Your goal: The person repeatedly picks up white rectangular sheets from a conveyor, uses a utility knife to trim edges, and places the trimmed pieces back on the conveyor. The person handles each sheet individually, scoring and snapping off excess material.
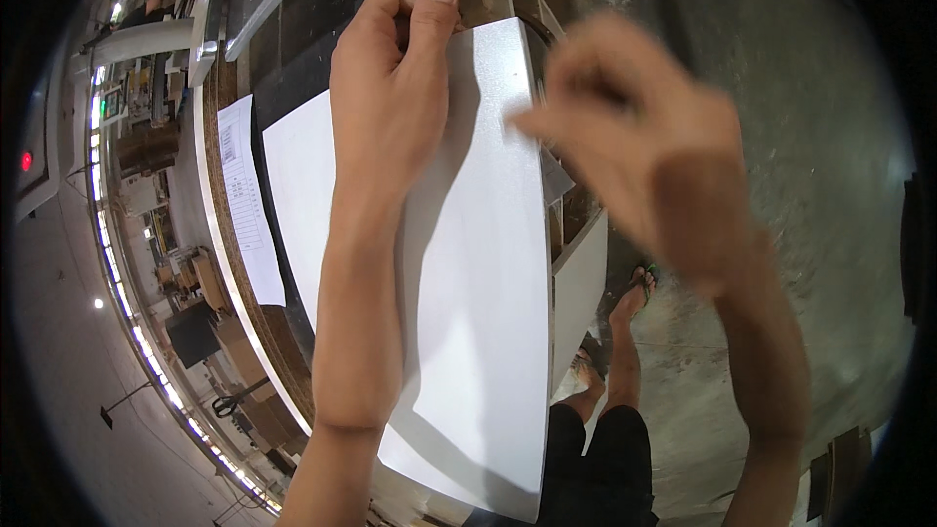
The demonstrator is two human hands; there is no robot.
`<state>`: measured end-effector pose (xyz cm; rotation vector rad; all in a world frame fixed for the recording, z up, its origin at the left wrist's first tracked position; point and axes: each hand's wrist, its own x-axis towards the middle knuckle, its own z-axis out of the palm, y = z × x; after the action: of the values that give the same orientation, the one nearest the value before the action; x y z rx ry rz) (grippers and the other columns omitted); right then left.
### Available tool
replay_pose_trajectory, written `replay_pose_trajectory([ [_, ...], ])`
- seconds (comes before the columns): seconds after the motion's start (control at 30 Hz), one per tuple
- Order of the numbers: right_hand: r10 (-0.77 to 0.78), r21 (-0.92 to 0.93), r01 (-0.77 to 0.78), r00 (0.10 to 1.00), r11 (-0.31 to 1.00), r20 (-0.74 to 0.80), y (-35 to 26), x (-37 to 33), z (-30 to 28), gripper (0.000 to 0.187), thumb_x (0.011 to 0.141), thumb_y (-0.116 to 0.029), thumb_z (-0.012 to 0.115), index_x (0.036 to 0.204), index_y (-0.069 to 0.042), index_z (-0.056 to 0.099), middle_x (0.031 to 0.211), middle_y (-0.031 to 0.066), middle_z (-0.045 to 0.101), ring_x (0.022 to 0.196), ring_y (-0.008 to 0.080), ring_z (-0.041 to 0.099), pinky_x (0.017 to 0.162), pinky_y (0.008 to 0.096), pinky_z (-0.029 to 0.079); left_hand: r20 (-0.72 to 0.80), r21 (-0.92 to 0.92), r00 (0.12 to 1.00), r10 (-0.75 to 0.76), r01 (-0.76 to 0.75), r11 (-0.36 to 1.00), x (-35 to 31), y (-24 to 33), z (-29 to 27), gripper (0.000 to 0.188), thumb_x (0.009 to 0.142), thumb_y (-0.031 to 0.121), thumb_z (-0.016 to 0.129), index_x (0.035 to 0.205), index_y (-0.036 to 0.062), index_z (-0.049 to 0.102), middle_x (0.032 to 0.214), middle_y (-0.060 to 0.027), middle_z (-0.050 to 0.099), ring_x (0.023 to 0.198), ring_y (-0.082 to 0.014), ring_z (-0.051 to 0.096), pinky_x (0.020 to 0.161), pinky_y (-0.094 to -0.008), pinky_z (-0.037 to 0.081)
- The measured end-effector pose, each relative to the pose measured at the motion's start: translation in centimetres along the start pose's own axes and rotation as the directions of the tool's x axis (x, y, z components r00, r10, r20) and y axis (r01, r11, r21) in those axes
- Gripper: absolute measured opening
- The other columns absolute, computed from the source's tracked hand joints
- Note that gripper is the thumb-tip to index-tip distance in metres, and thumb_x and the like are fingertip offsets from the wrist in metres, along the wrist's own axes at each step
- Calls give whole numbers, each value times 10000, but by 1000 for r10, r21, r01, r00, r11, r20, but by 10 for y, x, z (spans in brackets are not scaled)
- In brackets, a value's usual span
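A smooth white panel (pixel 478 263) lies lengthwise in front of me, its far edge by my left hand. My left hand (pixel 395 68) is closed over the panel's far end, thumb up and fingers curled; whatever they grip is hidden. My left forearm stretches over the panel and casts a shadow on it. Past the panel's right edge, my right hand (pixel 625 127) hangs in the air, smeared by motion. Its fingers look bent and the thumb points toward the panel, but whether anything is between them does not show.
A printed paper sheet (pixel 249 200) lies left of the panel on a dark surface. White-edged boards (pixel 259 5) stand at the far left. Below the panel's right edge is another pale board (pixel 579 293). Grey concrete floor (pixel 781 185) spreads to the right; my feet show below.
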<state>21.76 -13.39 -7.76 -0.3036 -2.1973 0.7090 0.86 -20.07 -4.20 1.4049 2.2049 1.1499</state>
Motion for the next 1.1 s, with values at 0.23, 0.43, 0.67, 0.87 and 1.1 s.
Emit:
replay_pose_trajectory([
  [0.23, 181, 191, -248, 932, 950, 313, -42, -26, -14, 159, 917, -44, 754, 1073, -36, 787, 998, 81, 715, 789, 214, 723, 668, 348, 633, -21, 36, 999, -47, 48, 998, -5, -2, -10, 407, 1103, 388, 631, 927, 25, 688, 771, 7, 654, 724, -64, 513, 687, -259, 443],
  [0.43, -52, 295, -71, 919, 953, 390, -142, -151, -44, 318, 1030, -143, 670, 1326, -35, 626, 1326, 175, 546, 1069, 337, 739, 988, 530, 644, -60, -47, 998, -36, 33, 998, 3, 5, 1, 400, 1107, 380, 618, 915, 32, 657, 820, -46, 760, 736, -72, 593, 726, -267, 487],
  [0.67, -197, -96, 201, 979, 975, 50, -28, -40, 8, 205, 967, -150, 762, 1134, -33, 779, 1008, 87, 697, 857, 237, 726, 677, 367, 626, -69, -127, 993, -94, 85, 988, 0, 5, -6, 377, 1110, 364, 610, 911, 44, 631, 875, -99, 814, 789, -83, 643, 767, -273, 515],
  [0.87, -20, -183, -17, 980, 983, -199, 84, 55, 27, 177, 937, -90, 748, 1107, -45, 771, 978, 118, 708, 815, 283, 720, 700, 373, 574, 48, -140, 999, -21, 28, 990, -3, 12, 1, 212, 1029, 240, 704, 1032, 29, 691, 920, -76, 791, 832, -94, 643, 799, -274, 517],
  [1.1, 483, 439, -379, 862, 814, -151, 64, 10, 36, 243, 1003, -119, 766, 1217, -3, 762, 1047, 76, 798, 962, 123, 743, 827, 264, 590, 119, 16, 989, -93, 92, 996, -6, 27, 5, 311, 934, 306, 818, 898, 21, 698, 775, 3, 679, 692, -75, 569, 657, -244, 472],
])
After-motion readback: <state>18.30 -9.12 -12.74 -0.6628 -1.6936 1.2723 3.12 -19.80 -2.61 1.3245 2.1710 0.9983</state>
